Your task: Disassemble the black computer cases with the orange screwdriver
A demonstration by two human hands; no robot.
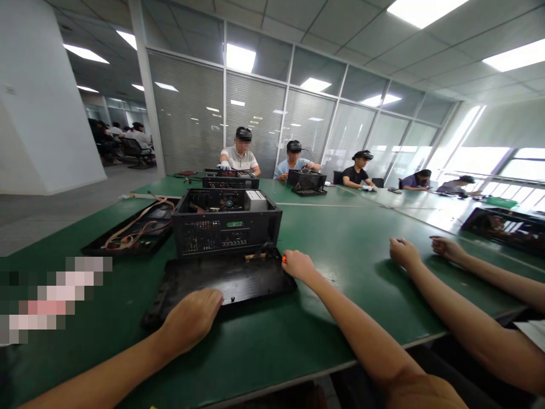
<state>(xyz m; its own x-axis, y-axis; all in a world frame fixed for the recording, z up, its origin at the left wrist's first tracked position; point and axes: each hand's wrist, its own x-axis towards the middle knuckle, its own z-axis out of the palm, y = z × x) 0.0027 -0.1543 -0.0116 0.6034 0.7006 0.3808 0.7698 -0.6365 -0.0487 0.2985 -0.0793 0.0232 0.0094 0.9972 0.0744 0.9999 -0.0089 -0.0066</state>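
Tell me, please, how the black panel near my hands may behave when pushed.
The black panel is probably stiff, since its edges run fairly straight. Its surface may be slippery, as it looks glossy. Being broad and low, it seems unlikely to roll or tip.

The left hand (pixel 193 319) lies at the near edge of a black panel (pixel 208 278); the right hand (pixel 298 266), at its right side, grips something orange (pixel 284 259), perhaps a tool handle. Behind the panel stands an open computer case (pixel 227 230), with cables (pixel 126 241) in a black cover (pixel 151 241) to its left.

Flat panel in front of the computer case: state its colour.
Flat panel: black, clearest in head view.
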